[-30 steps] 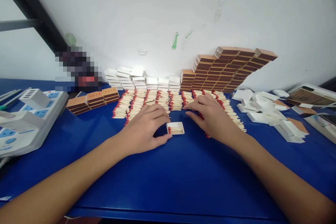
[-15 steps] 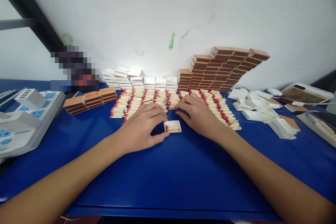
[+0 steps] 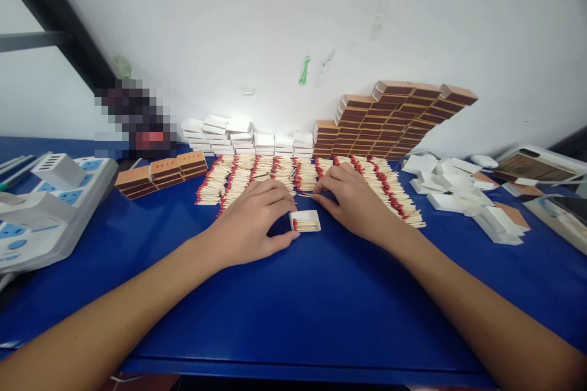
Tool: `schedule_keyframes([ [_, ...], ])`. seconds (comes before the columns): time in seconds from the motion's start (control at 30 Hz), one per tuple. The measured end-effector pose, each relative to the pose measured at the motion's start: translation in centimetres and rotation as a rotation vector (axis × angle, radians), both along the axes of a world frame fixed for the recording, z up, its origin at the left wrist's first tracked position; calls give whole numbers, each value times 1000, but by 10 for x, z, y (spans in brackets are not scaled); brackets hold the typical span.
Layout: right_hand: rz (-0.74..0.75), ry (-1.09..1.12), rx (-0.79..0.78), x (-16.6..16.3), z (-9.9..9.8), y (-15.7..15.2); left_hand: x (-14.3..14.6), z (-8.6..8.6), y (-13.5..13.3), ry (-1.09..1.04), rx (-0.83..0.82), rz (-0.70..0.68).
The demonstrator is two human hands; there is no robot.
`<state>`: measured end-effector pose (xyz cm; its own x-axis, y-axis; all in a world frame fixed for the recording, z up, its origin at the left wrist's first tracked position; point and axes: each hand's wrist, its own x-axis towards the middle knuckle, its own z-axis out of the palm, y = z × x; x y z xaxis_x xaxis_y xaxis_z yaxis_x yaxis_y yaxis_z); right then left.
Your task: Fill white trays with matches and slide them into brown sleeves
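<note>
My left hand (image 3: pixel 257 220) curves around the left end of a small white matchbox tray (image 3: pixel 312 215), thumb at the near corner and fingers at the far one. Inside the tray lie several red-headed matches, heads to the left. Just beyond it, my right hand (image 3: pixel 351 198) has thumb and fingertips pinched at the near edge of the match rows. A thin match (image 3: pixel 303 195) sticks out leftward from those fingertips. Rows of loose matches (image 3: pixel 307 176) spread behind both hands, partly hidden by them.
White trays (image 3: pixel 263 145) are stacked along the wall, beside a tall stack of brown matchboxes (image 3: pixel 373 128). More matchboxes (image 3: pixel 165 174) stand at left near a power strip (image 3: pixel 85 214). Loose white trays (image 3: pixel 452 186) lie heaped at right, near a phone-like object (image 3: pixel 527 165).
My right hand has drawn back slightly from the match row, and a match now shows at its fingertips. My left hand stays at the tray. The whole view has shifted slightly.
</note>
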<state>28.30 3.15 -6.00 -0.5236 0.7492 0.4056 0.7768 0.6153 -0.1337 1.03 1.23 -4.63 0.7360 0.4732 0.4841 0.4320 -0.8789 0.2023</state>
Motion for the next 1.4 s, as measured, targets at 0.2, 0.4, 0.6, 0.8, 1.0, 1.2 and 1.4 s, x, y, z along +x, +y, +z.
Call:
schedule_keyframes([
  [0.2,-12,14,-24,3,0,1,0,1,0,0,-1,-7],
  [0.4,-1,49,-13,-2,3,-5,0,0,1,7,-7,-3],
  [0.6,23,10,-35,-10,3,-7,0,1,0,11,-4,-8],
  [0.8,-7,-51,15,0,9,-6,1,2,-1,1,5,-5],
  [1.0,28,-43,-19,-2,10,-9,0,2,0,12,-8,-5],
  [1.2,11,-27,-84,0,12,-12,0,2,-1,13,5,-4],
  [1.4,0,8,-86,10,16,-11,0,2,0,13,7,-7],
])
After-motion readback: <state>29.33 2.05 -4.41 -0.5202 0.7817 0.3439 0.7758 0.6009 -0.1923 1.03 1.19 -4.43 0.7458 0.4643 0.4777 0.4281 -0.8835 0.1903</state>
